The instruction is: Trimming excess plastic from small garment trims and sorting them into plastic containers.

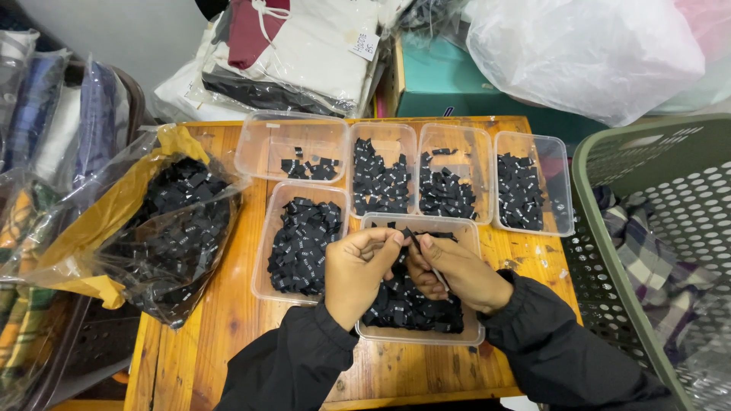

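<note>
Over nearest tub (pixel 472 335), L hand (pixel 358 275) & R hand (pixel 457 274) fingers pinch shut on small black label (pixel 409 235).

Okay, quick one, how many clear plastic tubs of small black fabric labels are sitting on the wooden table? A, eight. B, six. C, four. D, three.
B: four clear plastic tubs line the back of the wooden table, and two more sit in front, one of them under the left hand and right hand, which pinch a small black fabric label together.
</note>
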